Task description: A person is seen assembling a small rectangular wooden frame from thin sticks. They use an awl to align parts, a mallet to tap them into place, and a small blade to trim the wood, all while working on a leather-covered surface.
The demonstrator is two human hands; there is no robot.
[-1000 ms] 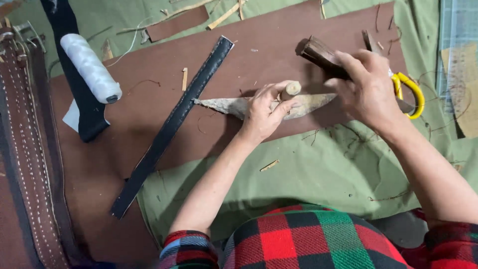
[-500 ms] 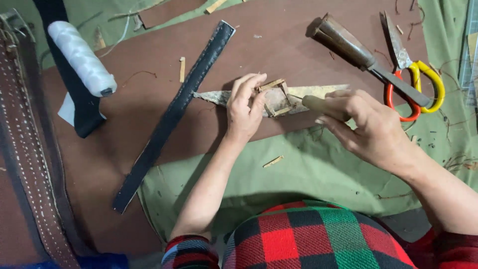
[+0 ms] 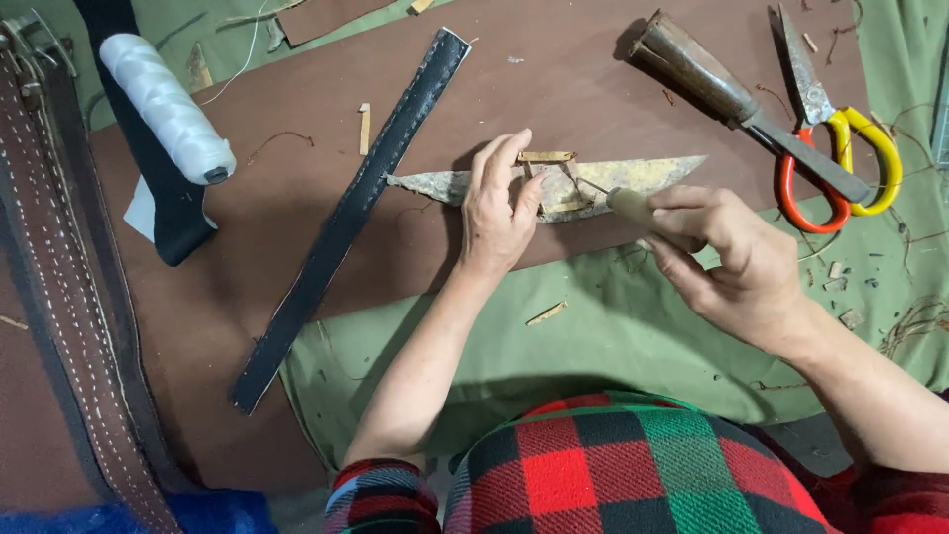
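Left hand point(image 3: 497, 206) flat, fingers spread, pressing down on a pointed, worn leather piece point(image 3: 554, 183) near the middle of the counter point(image 3: 554, 89), toward its far edge. Right hand point(image 3: 736, 262) closed around the pale wooden handle of an awl point(image 3: 633, 206), tip touching the leather piece. Just beside, to the left, a long black strap point(image 3: 346, 222); near the far right corner, a wooden-handled tool point(image 3: 732, 99) and scissors point(image 3: 840, 148).

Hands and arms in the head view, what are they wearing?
Both hands, left hand and right hand, are bare, no gloves or rings visible. Forearms are uncovered; plaid sleeves in red, green and black are pushed up near the elbows.
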